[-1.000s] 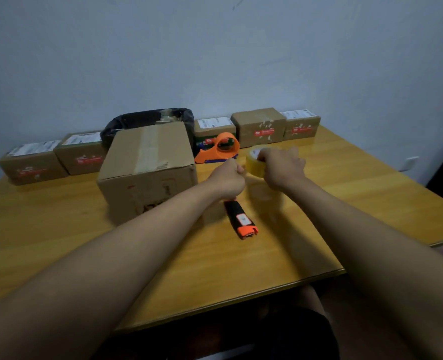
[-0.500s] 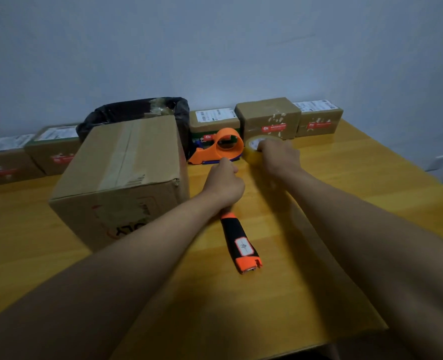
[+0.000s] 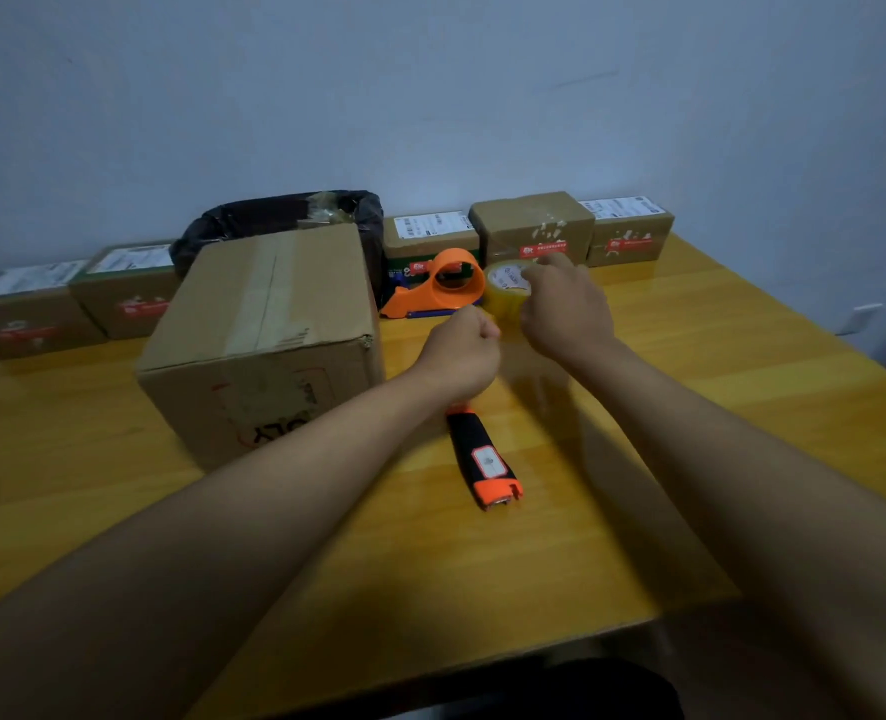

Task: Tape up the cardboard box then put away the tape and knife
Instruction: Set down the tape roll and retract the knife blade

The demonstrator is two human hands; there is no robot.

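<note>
Tape roll (image 3: pixel 503 291) on edge, hole facing viewer, right hand (image 3: pixel 565 314) gripping it, left hand (image 3: pixel 464 350) fisted.

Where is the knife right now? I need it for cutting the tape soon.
The knife lies on the table, just right of the cardboard box, nearer the person than the left hand.

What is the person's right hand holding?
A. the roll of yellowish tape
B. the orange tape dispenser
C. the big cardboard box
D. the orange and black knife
A: the right hand grips the roll of yellowish tape, while the knife lies on the table and the orange tape dispenser stands untouched beside it.
</note>
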